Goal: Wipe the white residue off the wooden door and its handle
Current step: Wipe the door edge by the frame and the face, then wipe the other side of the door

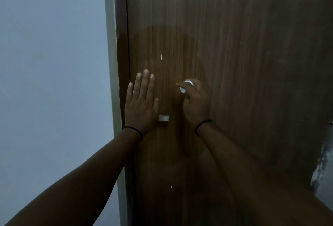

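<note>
The brown wooden door (234, 49) fills the middle and right of the view. My left hand (141, 102) presses flat on it near its left edge, fingers straight and pointing up. A small metal handle part (164, 118) shows just right of that hand's heel. My right hand (195, 101) grips a crumpled white tissue (186, 86) and holds it against the wood. A white streak of residue (161, 56) sits above and between the hands. Small white specks (170, 187) lie lower on the door.
A pale door frame (110, 63) runs down the left of the door, with a light grey-blue wall (50, 81) beyond it. The door's right edge looks rough and worn near a mottled wall patch (320, 168).
</note>
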